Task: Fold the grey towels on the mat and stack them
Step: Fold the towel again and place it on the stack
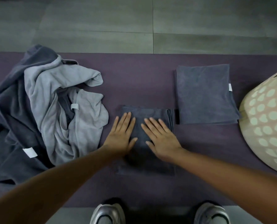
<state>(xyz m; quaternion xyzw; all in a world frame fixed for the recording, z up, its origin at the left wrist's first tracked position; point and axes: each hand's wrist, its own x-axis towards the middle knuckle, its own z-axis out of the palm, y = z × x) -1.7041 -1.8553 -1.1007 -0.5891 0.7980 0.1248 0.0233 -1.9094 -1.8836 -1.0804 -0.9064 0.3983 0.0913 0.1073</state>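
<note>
Currently on the purple mat (142, 81), centre: one dark grey towel (148, 115), folded to a narrow rectangle whose long sides run near to far, its near end partly hidden under the forearms. Left hand (120, 135): laid flat, palm down, fingers straight and slightly spread, resting on the left edge of this towel with the thumb pointing right across the cloth; it grasps nothing. Right hand (161, 136): likewise flat and released, fingers extended toward the far left, pressing the right half of the same towel, thumb pointing toward the left hand; the two thumbs lie near each other but apart. Far right of the hands: a second dark grey folded towel (205, 94), squarish, lying flat on the mat, a small white tag at its right edge; its near-left corner sits just beside the far-right corner of the pressed towel. Left: an unfolded heap (37, 110) of dark grey and light grey towels, crumpled together, with white tags showing; the heap's far edge reaches the mat's far border. Right edge of view: a cream laundry basket (266, 120) with oval holes, only partly in frame. Beyond the mat: grey tiled floor (134, 21). Near edge: toes of two grey shoes (107, 214).
</note>
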